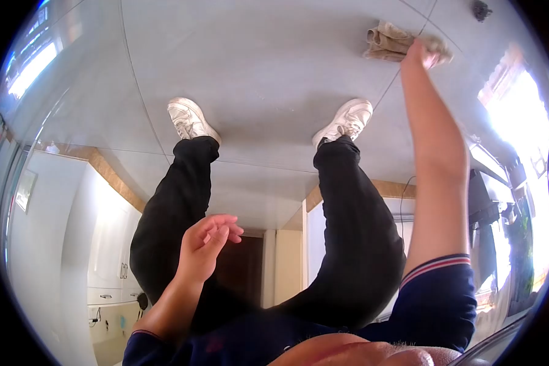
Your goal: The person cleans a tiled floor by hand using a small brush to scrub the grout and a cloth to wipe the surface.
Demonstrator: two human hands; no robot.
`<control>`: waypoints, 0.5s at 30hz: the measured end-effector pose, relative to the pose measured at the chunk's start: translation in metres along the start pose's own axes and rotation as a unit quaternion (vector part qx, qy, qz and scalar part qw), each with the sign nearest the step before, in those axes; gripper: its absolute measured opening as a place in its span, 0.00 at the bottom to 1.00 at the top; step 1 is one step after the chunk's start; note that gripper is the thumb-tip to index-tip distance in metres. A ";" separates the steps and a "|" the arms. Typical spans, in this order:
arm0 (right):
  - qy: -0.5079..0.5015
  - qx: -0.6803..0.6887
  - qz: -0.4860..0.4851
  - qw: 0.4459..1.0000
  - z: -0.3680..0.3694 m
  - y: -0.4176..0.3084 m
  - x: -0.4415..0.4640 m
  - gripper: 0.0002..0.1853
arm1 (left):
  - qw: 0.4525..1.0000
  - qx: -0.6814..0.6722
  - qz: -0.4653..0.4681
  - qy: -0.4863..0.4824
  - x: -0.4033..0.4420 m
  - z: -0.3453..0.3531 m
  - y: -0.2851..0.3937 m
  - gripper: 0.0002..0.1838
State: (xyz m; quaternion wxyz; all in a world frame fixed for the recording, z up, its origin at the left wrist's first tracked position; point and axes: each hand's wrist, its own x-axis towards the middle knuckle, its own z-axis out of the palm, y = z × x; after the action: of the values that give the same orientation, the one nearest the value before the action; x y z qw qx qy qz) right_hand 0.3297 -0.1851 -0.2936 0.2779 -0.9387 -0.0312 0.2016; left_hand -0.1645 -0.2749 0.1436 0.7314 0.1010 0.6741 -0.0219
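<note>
My right hand (pixel 422 55) is stretched far out to the upper right, its fingers closed around a beige cloth (pixel 389 41). The cloth lies bunched and folded on the grey tiled floor (pixel 256 61), and its right end is blurred. Nearer my body, my left hand (pixel 208 238) hovers in front of my black trousers (pixel 171 219). Its fingers are loosely curled, thumb apart from the palm, with nothing in them. Both of my white shoes (pixel 189 118) stand wide apart on the tiles.
A dark, fuzzy clump (pixel 482 10) lies on the floor at the top right. White cabinets (pixel 110 244) stand at the left, and a thin dark cable (pixel 402 207) hangs by my right leg. Bright window light reflects off the floor (pixel 512 97) at the right.
</note>
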 end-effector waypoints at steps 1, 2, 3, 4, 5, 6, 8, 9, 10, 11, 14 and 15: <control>-0.044 0.037 -0.024 0.998 0.002 -0.033 -0.004 0.47 | 1.000 0.007 0.007 0.014 0.003 -0.004 0.003 0.13; -0.089 0.068 -0.044 0.993 0.000 -0.038 -0.017 0.45 | 1.000 0.014 0.007 0.027 0.003 -0.007 0.006 0.14; -0.099 0.010 -0.109 0.989 0.006 -0.029 -0.032 0.43 | 0.999 0.016 0.010 0.041 0.002 -0.007 0.006 0.14; -0.100 -0.037 -0.181 0.978 0.023 -0.034 -0.045 0.41 | 0.999 0.018 0.005 0.049 0.002 -0.008 0.006 0.14; -0.095 -0.077 -0.256 0.959 0.046 -0.046 -0.053 0.39 | 0.999 0.010 0.002 0.040 0.006 -0.009 0.009 0.13; -0.090 -0.121 -0.329 0.932 0.067 -0.059 -0.062 0.37 | 1.000 -0.001 -0.002 0.031 0.005 -0.009 0.012 0.13; -0.090 -0.218 -0.459 0.857 0.090 -0.073 -0.090 0.34 | 1.000 -0.020 0.000 0.013 0.001 -0.010 0.015 0.12; -0.093 -0.261 -0.486 0.829 0.091 -0.058 -0.108 0.34 | 1.000 -0.024 0.009 0.011 -0.002 -0.011 0.017 0.12; -0.095 -0.302 -0.515 0.797 0.091 -0.035 -0.130 0.34 | 0.999 -0.029 0.021 0.011 -0.003 -0.013 0.018 0.12; -0.145 -0.333 -0.512 0.778 0.076 -0.021 -0.158 0.33 | 0.999 -0.036 0.037 0.007 -0.002 -0.014 0.019 0.12; -0.267 -0.381 -0.541 0.701 0.021 0.028 -0.209 0.29 | 0.999 -0.042 0.028 0.013 -0.003 -0.019 0.014 0.12; -0.280 -0.388 -0.561 0.675 0.013 0.028 -0.209 0.27 | 0.999 -0.032 0.033 0.020 -0.005 -0.020 0.013 0.13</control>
State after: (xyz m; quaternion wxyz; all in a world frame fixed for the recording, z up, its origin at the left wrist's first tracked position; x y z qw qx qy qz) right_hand 0.1317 -0.2378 -0.2427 -0.0717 -0.6677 -0.7041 0.2309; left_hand -0.1826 -0.2593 0.1489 0.7207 0.1004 0.6854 0.0263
